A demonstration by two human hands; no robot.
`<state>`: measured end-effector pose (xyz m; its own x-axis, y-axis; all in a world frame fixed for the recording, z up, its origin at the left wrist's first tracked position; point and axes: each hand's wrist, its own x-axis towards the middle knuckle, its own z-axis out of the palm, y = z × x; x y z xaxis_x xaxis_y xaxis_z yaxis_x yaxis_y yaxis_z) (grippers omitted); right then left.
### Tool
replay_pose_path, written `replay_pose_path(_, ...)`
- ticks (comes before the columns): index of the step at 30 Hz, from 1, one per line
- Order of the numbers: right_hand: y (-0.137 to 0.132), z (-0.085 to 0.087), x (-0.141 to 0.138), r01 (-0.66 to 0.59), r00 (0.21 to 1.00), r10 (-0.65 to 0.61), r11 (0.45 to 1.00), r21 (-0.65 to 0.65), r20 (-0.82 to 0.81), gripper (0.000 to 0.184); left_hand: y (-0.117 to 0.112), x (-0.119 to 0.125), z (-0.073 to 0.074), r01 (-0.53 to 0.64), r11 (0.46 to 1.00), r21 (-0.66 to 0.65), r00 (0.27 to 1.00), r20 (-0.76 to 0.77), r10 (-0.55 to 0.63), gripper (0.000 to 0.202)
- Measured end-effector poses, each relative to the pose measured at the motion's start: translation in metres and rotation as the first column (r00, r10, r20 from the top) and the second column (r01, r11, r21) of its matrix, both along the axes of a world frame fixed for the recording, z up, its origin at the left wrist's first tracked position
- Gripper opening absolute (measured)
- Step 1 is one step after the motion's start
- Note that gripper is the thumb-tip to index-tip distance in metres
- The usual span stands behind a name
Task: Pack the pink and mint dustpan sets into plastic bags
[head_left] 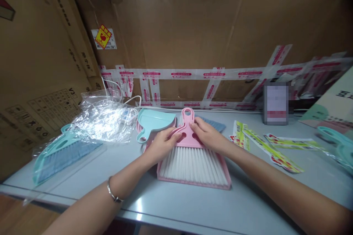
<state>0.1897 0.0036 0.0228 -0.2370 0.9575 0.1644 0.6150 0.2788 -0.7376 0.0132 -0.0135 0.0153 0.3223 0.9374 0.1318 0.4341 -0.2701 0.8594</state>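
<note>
A pink hand brush (192, 137) with white bristles lies nested in a pink dustpan (227, 180), bristles toward me and the looped handle pointing away. My left hand (162, 143) grips the set's left side, thumb on top and fingers partly hidden beneath. On the other side, my right hand (208, 135) is closed around the right edge near the base of the handle. Just behind my left hand lies a mint-green dustpan (157, 119) with another pink piece showing under it. Blue bristles (211, 124) stick out behind my right hand.
At the left, a mint-green brush set (66, 152) with blue bristles lies in clear plastic, beside crumpled plastic bags (107, 117). Several yellow-green label cards (273, 150), a blurred-out device (275, 103) and another mint-green piece (338, 143) are at the right. A large cardboard box (179, 25) stands behind.
</note>
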Motion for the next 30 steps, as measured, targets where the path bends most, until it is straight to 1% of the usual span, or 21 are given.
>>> replay_pose_path(3, -0.002, 0.001, 0.014, -0.059, 0.987, 0.043, 0.994, -0.097, -0.156, 0.034, -0.001, -0.001, 0.003, -0.004, 1.000, -0.007, 1.000, 0.017, 0.005, 0.030)
replay_pose_path(5, -0.004, 0.002, 0.027, -0.076, 0.974, 0.041, 0.985, -0.153, -0.221, 0.038, -0.001, -0.001, 0.004, -0.012, 1.000, -0.004, 1.000, 0.028, 0.012, 0.030)
replay_pose_path(8, -0.010, 0.006, 0.042, -0.094, 0.977, 0.047, 0.971, -0.221, -0.208, 0.041, -0.001, -0.002, 0.005, -0.028, 1.000, 0.008, 0.999, 0.043, 0.028, 0.030)
replay_pose_path(11, -0.014, 0.010, 0.045, -0.134, 0.978, 0.088, 0.961, -0.243, -0.190, 0.045, -0.001, -0.002, 0.004, -0.015, 1.000, 0.011, 0.998, 0.060, 0.014, 0.032)
replay_pose_path(14, -0.016, 0.009, 0.036, -0.161, 0.979, 0.128, 0.964, -0.212, -0.159, 0.044, -0.001, -0.001, 0.002, 0.011, 1.000, 0.007, 0.997, 0.081, -0.012, 0.033)
replay_pose_path(17, -0.018, 0.001, 0.026, -0.102, 0.991, 0.093, 0.991, -0.087, -0.101, 0.043, -0.001, -0.002, 0.001, -0.001, 1.000, 0.013, 0.996, 0.088, 0.000, 0.033)
replay_pose_path(20, -0.022, -0.006, 0.019, -0.039, 0.997, 0.040, 0.999, 0.023, -0.058, 0.040, 0.001, -0.004, 0.000, -0.004, 0.999, 0.038, 0.996, 0.088, 0.000, 0.032)
replay_pose_path(22, -0.024, -0.007, 0.016, -0.021, 0.998, 0.024, 0.999, 0.046, -0.062, 0.038, 0.002, -0.004, 0.000, -0.002, 0.999, 0.044, 0.996, 0.089, -0.002, 0.032)
replay_pose_path(24, -0.023, -0.005, 0.017, -0.043, 0.997, 0.045, 0.999, 0.025, -0.066, 0.040, 0.002, -0.005, 0.000, -0.004, 0.999, 0.040, 0.996, 0.087, 0.001, 0.032)
replay_pose_path(26, -0.018, 0.001, 0.025, -0.117, 0.991, 0.114, 0.993, -0.035, -0.062, 0.044, 0.002, -0.005, 0.000, -0.003, 0.999, 0.040, 0.996, 0.087, -0.001, 0.032)
replay_pose_path(27, -0.014, 0.005, 0.034, -0.135, 0.989, 0.131, 0.989, -0.065, -0.063, 0.045, 0.002, -0.005, 0.000, -0.006, 0.999, 0.040, 0.996, 0.085, 0.003, 0.032)
replay_pose_path(28, -0.010, 0.010, 0.045, -0.124, 0.991, 0.119, 0.989, -0.082, -0.059, 0.045, 0.002, -0.005, 0.000, -0.014, 0.999, 0.038, 0.997, 0.080, 0.011, 0.031)
replay_pose_path(29, -0.005, 0.014, 0.060, -0.076, 0.997, 0.073, 0.994, -0.084, -0.041, 0.045, 0.001, -0.005, 0.000, -0.025, 0.999, 0.034, 0.997, 0.074, 0.022, 0.031)
replay_pose_path(30, 0.000, 0.017, 0.077, 0.016, 1.000, -0.017, 0.997, -0.071, -0.008, 0.043, 0.001, -0.005, 0.000, -0.035, 0.999, 0.028, 0.997, 0.070, 0.033, 0.031)
